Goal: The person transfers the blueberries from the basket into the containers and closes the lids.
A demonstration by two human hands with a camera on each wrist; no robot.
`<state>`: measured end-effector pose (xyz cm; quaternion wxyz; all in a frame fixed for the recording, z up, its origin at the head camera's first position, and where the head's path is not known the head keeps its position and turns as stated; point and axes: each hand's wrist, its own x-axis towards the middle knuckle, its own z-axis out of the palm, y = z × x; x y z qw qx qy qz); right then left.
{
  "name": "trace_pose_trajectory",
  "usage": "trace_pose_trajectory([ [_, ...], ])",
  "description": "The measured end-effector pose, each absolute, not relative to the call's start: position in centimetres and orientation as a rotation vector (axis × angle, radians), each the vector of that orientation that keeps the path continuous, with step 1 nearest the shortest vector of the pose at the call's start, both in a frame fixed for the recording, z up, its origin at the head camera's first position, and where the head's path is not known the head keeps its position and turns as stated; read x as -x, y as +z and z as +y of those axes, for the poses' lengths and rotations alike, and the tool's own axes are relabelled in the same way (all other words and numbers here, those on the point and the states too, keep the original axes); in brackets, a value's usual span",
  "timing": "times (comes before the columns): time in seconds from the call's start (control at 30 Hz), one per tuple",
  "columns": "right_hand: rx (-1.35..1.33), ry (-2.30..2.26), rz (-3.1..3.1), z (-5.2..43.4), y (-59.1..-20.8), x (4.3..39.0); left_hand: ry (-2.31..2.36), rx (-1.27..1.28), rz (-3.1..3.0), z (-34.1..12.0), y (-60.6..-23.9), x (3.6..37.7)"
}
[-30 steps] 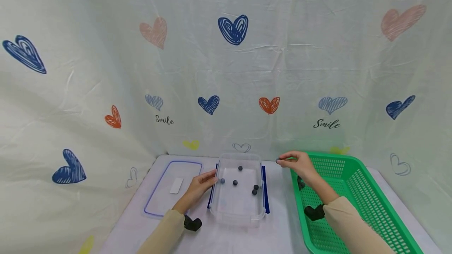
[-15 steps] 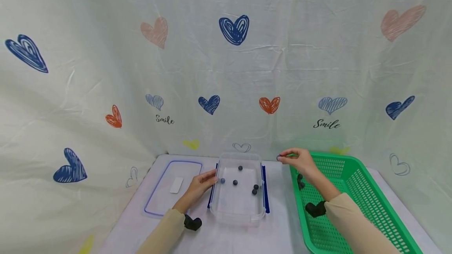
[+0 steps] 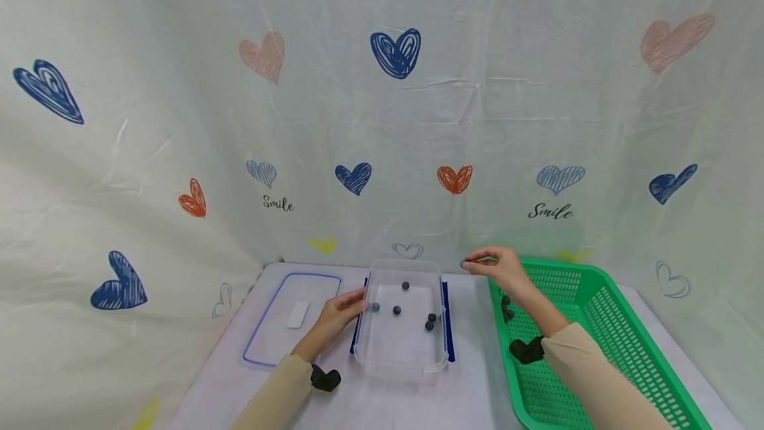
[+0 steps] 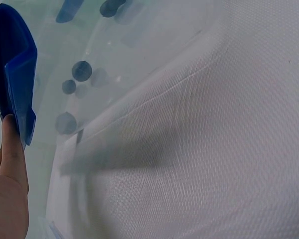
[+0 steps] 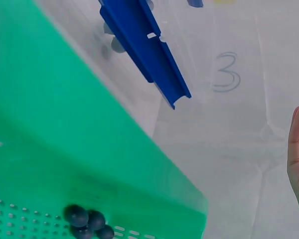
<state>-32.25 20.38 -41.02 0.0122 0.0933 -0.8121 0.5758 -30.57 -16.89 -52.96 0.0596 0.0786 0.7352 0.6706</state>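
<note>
In the head view, a clear plastic container with dark blue side latches holds several blueberries. My left hand rests at its left side, fingers fairly straight. The left wrist view has a fingertip against the blue latch. Between thumb and fingertips, my right hand pinches a blueberry, raised beyond the container's far right and the basket's far left corner. Only part of the right hand and that blueberry show at the right wrist view's edge.
A green perforated basket stands at the right, with several blueberries against its left wall. Left of the container lies a clear lid with a blue rim and a white label. A heart-printed curtain hangs behind the table.
My right hand has risen slightly with the pinched blueberry and lately shifted a little left. The left hand and container stay put.
</note>
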Motion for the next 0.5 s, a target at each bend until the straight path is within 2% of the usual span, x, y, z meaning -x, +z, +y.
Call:
trace_pose_trajectory([
  [0.5, -0.341, 1.854, -2.527, 17.8, -41.1, 32.6, 2.006, -0.22, 2.271, -16.8, -53.0, 30.5],
])
